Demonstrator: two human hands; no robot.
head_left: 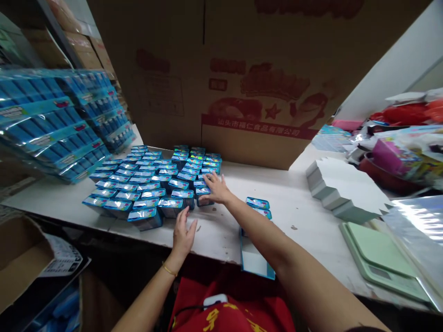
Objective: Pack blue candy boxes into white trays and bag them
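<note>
Several rows of small blue boxes point(143, 214) stand upright on the white table point(231, 230), left of centre. My right hand point(216, 188) is spread over the right edge of these rows, its fingertips on or just over the nearest boxes. Close to the front row, my left hand point(184, 233) is raised with its fingers apart and nothing in it. Partly hidden under my right forearm, an open blue display carton point(258, 261) lies near the table's front edge, with a couple of blue boxes point(258, 203) at its far end.
A large brown carton point(166, 124) stands behind the boxes. Wrapped blue packs point(69, 124) are stacked at the left, above an open cardboard box point(20, 258). To the right are folded white card point(349, 189), a green scale point(384, 258) and colourful plastic bags point(398, 157).
</note>
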